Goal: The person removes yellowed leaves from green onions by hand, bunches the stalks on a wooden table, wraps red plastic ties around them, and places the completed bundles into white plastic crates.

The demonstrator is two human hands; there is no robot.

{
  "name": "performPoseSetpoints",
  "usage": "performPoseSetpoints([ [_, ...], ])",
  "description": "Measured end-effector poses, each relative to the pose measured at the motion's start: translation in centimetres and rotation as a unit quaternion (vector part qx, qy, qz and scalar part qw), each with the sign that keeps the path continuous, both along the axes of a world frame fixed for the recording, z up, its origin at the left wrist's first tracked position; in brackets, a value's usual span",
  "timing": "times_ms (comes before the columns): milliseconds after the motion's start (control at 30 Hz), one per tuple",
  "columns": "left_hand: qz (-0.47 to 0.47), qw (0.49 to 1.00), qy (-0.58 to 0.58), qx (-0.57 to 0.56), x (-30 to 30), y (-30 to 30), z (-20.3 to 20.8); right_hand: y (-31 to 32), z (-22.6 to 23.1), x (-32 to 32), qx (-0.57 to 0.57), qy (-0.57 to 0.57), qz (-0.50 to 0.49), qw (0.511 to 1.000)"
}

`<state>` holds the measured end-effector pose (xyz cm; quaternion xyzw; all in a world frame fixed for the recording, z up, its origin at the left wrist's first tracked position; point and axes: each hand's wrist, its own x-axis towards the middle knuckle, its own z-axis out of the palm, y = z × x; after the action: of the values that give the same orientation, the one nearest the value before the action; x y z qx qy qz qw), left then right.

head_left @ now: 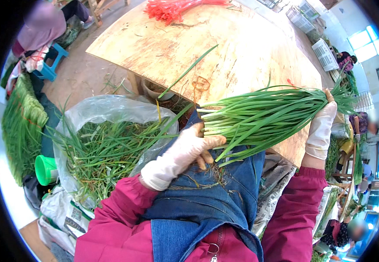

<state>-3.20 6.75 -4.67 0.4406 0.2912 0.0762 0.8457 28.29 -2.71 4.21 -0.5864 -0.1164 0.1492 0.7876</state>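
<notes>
A thick bunch of green chives lies sideways over my lap and the near edge of the table, pale root ends to the left. My right hand, in a whitish glove, is closed around the bunch near its leafy tips at the right. My left hand, gloved too, is at the pale ends, with its fingers apart and touching the lowest stems. Dry brown scraps hang below its fingers onto my blue denim apron.
A clear plastic bag full of loose green leaves stands at my left. On the wooden table lie red plastic strips and a single leaf. Further left are a green cup, stacked chives and a blue stool. Other people sit around.
</notes>
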Motion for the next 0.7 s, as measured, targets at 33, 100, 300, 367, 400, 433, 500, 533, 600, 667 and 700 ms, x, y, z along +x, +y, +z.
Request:
performPoseSetpoints([
  [33,0.034,0.999,-0.012,-0.032,0.3,-0.6,-0.4,-0.5,-0.6,1.3,-0.012,0.001,0.023,1.000],
  [100,0.057,0.994,-0.027,-0.088,0.4,-1.0,-0.8,-0.8,-1.5,2.0,-0.012,-0.003,0.020,1.000],
  [300,0.075,0.992,-0.026,-0.096,-4.5,1.0,2.8,-1.4,-2.1,0.7,-0.027,-0.022,0.015,0.999],
  [367,0.083,0.996,0.016,0.020,-7.7,1.3,3.7,-1.9,-2.7,1.5,-0.039,-0.001,0.045,0.998],
  [400,0.093,0.988,0.044,0.119,-10.1,1.4,4.0,-1.5,-3.0,1.2,-0.029,-0.012,0.044,0.999],
  [433,0.161,0.977,0.052,0.127,-12.3,1.4,4.3,-0.7,-3.7,0.5,-0.017,-0.021,0.045,0.999],
  [500,0.256,0.953,0.068,0.150,-16.6,2.0,3.8,-0.6,-4.0,0.5,-0.013,-0.039,0.035,0.999],
  [533,0.289,0.939,0.083,0.164,-19.1,2.5,3.0,-0.7,-4.4,1.0,-0.021,-0.045,0.032,0.998],
  [600,0.279,0.944,0.088,0.152,-23.2,3.7,1.5,-2.3,-2.3,1.9,-0.037,-0.076,0.009,0.996],
  [667,0.072,0.815,0.442,0.367,-26.4,4.4,-2.2,-1.2,-3.6,0.8,-0.031,-0.051,0.031,0.998],
  [700,0.038,0.664,0.510,0.545,-26.4,3.4,-4.1,-0.8,-3.5,0.4,-0.033,-0.043,0.042,0.998],
])
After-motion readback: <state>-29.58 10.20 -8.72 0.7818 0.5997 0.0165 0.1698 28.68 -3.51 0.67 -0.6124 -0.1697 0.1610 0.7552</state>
